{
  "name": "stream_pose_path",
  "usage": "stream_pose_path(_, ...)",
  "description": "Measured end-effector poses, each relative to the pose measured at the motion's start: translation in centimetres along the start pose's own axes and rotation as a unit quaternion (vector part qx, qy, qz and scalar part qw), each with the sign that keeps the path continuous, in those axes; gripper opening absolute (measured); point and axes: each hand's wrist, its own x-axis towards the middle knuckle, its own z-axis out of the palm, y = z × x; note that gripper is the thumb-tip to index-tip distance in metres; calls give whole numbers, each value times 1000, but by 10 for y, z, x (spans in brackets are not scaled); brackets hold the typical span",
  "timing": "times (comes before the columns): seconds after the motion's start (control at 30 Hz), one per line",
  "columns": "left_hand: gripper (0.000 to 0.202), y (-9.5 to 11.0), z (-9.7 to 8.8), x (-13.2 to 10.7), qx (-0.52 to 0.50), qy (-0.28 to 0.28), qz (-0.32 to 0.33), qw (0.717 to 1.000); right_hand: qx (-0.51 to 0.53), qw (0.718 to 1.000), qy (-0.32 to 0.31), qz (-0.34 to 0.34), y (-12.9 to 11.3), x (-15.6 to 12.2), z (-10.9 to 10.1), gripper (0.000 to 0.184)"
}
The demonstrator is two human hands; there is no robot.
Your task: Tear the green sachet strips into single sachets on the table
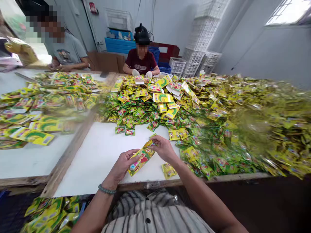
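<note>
Between my hands, above the white tabletop (102, 155), is a yellow printed packet (141, 160), held at a tilt. My left hand (122, 166) pinches its lower left side, thumb on the front. At its upper right end, my right hand (162, 147) is closed with fingertips together on the packet's edge. Whether a small sachet is also in those fingers is hidden. A single yellow sachet (168, 170) lies near the table's front edge, below my right wrist. Beyond my hands lies a heap of small green sachets (138, 111), with flat yellow packets (161, 97) on top.
Yellow sachets (243, 97) are piled along the right. A wooden divider (73, 145) separates the left section, where filled-looking packets (36, 132) lie. Packets fill a container (52, 213) below the table. A gloved co-worker (141, 61) sits opposite, another person (68, 51) at left. White crates (194, 55) stand behind.
</note>
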Motion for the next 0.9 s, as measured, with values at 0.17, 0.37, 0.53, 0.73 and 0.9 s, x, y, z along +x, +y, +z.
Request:
stream_pose_path(0.17,46,-1,4,6,-20,14,23,999,-56,997,6,-54,-14,-9,8,23)
stream_pose_path(0.37,51,-3,6,6,-30,51,65,996,-64,994,78,-50,-21,-15,6,10)
stream_pose_path(0.53,49,-2,9,2,-33,44,42,998,9,1000,0,22,-26,-19,11,9)
stream_pose_path(0.73,48,-4,11,0,-46,63,38,996,43,992,-97,72,-35,-27,10,23)
stream_pose_path(0.9,43,-11,11,1,-41,72,51,995,72,987,-115,84,-34,-27,15,53)
